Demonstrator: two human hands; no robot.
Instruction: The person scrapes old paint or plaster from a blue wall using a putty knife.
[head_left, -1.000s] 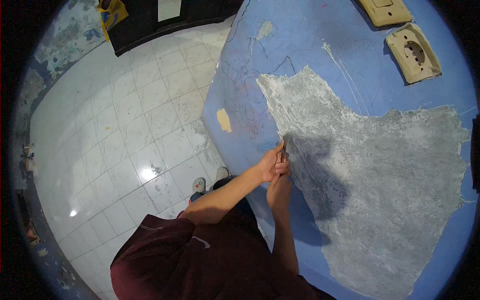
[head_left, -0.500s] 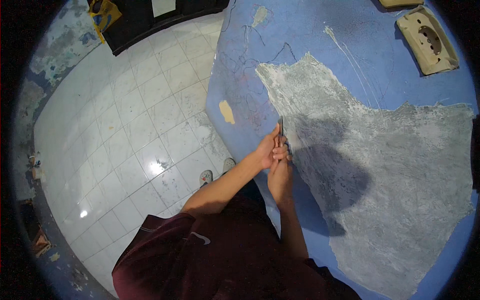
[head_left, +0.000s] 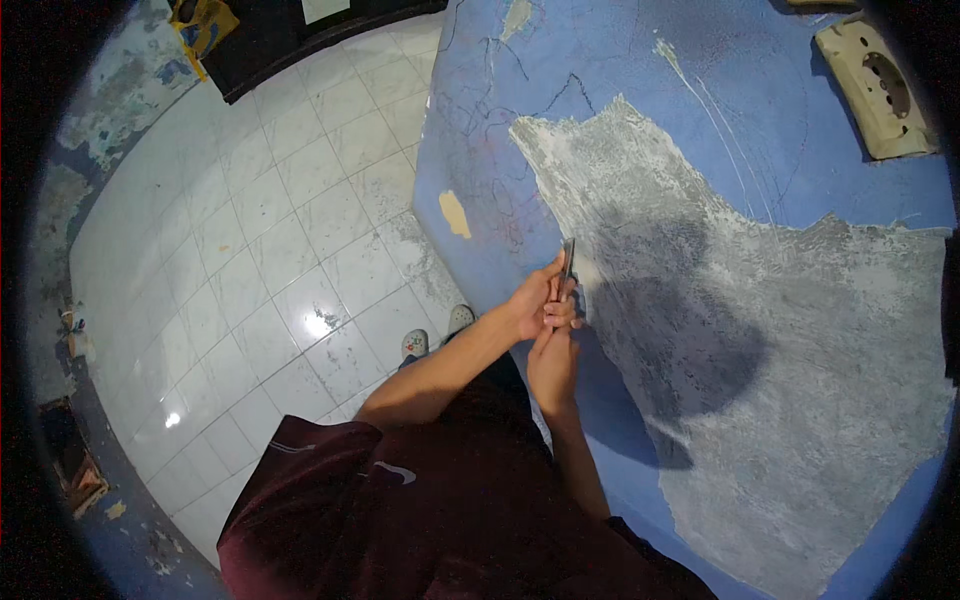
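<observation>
At the edge of the bare grey patch (head_left: pixel 760 330), left hand (head_left: pixel 530 305) and right hand (head_left: pixel 553 362) both clamp a scraper (head_left: pixel 568 262), blade against the blue wall (head_left: pixel 620 70). Risk: a steep blade angle could gouge the plaster, or a slip could skin knuckles.

Even indoor light, glare on the floor tiles (head_left: pixel 318 322), shadow on the wall (head_left: pixel 690 330), fisheye edges dark.

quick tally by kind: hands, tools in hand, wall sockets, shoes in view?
Hands: 2, left hand and right hand, both in a grip on one tool
Scraper: 1
Wall socket: 1 in full; a second at the top edge is cut off, not counted
Shoes: 2
Total: 6
</observation>
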